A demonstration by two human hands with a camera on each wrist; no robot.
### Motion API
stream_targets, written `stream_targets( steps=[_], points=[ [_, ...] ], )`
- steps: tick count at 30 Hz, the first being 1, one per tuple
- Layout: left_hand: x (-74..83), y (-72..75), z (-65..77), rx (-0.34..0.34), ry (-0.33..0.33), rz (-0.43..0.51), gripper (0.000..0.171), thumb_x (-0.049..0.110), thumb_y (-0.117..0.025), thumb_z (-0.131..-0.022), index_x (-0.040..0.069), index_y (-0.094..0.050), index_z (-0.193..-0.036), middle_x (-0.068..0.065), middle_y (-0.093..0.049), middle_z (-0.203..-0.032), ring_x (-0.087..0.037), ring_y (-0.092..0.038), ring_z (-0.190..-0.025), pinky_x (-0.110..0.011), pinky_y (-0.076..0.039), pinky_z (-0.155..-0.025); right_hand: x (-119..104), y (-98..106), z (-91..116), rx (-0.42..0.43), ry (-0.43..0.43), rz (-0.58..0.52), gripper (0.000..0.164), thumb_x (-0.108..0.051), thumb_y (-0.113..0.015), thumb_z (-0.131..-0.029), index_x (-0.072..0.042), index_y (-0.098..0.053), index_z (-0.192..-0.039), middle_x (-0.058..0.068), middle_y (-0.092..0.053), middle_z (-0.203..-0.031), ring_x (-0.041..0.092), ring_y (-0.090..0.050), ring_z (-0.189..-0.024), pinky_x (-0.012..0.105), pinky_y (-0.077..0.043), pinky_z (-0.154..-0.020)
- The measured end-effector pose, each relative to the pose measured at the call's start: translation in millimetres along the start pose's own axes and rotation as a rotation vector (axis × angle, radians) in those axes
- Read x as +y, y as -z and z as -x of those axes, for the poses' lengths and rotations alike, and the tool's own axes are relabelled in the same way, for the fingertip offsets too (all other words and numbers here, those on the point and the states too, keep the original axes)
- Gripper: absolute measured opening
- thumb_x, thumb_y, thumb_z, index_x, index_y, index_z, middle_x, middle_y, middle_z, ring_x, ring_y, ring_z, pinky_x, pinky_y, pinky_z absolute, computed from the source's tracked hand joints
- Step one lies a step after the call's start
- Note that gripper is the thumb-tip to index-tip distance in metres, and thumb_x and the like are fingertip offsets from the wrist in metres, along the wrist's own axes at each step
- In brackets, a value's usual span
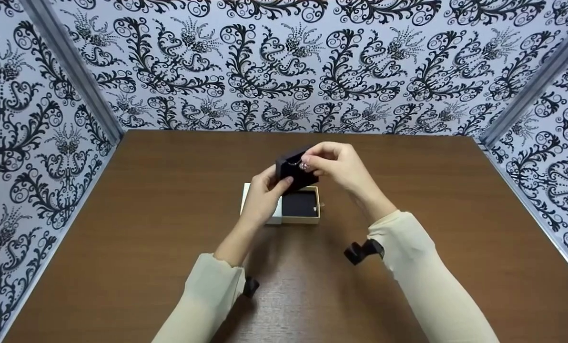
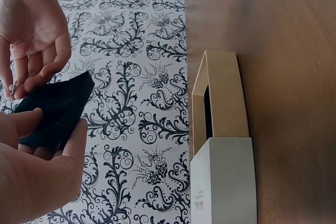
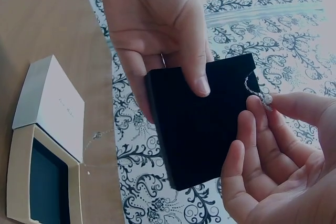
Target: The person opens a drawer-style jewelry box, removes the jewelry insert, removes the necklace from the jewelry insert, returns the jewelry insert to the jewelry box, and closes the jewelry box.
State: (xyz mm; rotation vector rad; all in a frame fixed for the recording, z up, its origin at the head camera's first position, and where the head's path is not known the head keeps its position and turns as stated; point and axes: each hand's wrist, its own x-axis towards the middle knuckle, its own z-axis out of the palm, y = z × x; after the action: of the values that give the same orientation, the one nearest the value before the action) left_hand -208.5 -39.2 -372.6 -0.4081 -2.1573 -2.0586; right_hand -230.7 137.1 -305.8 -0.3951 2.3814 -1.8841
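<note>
My left hand (image 1: 264,195) grips a flat black jewelry pad (image 3: 194,135) by one edge, thumb (image 3: 200,85) lying on its broad face. The pad is tilted up above the table. At its far corner my right hand (image 1: 348,169) pinches a silver necklace pendant (image 3: 268,99) between thumb and fingertips. A short run of its chain (image 3: 248,83) loops over the pad's notched corner. In the left wrist view the pendant (image 2: 12,86) glints at the right hand's fingertips. The rest of that chain is hidden.
Beneath the hands, a jewelry box lies on the brown table (image 1: 146,228), its cream drawer (image 1: 302,220) partly out of the white sleeve (image 2: 231,182). Dark lining (image 1: 299,204) shows inside. A thin chain (image 3: 97,136) appears beside the box. Patterned walls (image 1: 293,71) surround the table.
</note>
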Motion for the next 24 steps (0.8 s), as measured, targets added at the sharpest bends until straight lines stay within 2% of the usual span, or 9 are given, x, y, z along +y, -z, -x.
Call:
stream_targets(
  steps=[11,17,24],
  points=[
    [-2.0,-0.5,2.5,-0.038,0.037,-0.031,0.028,0.002,-0.059,-0.095,-0.007,-0.065,-0.121,-0.025,-0.071,-0.114,-0.024,-0.07,-0.101,-0.033,-0.059,-0.088,-2.9,-2.2,-0.8,-0.009,-0.008,-0.038,0.016,-0.008,-0.067,-0.092,0.004,-0.069,-0.103,-0.005,-0.071,-0.08,0.009,-0.069,-0.077,0.024,-0.06,-0.073],
    [-3.4,-0.1,2.8,-0.066,0.047,-0.078,0.028,0.002,-0.059,-0.095,-0.004,-0.066,-0.121,-0.022,-0.072,-0.114,-0.024,-0.07,-0.101,-0.033,-0.058,-0.087,-3.8,-2.6,-1.2,-0.017,-0.015,-0.089,0.012,-0.006,-0.067,-0.092,0.003,-0.069,-0.1,-0.004,-0.071,-0.081,0.01,-0.069,-0.079,0.025,-0.061,-0.075],
    [-5.0,0.2,2.9,-0.102,0.057,-0.112,0.028,0.005,-0.06,-0.094,-0.003,-0.067,-0.121,-0.021,-0.072,-0.115,-0.026,-0.071,-0.102,-0.033,-0.058,-0.087,-8.2,-2.0,-1.9,-0.025,-0.028,-0.102,0.015,-0.009,-0.067,-0.093,0.004,-0.068,-0.101,-0.004,-0.074,-0.083,0.01,-0.071,-0.082,0.026,-0.061,-0.078]
  ],
)
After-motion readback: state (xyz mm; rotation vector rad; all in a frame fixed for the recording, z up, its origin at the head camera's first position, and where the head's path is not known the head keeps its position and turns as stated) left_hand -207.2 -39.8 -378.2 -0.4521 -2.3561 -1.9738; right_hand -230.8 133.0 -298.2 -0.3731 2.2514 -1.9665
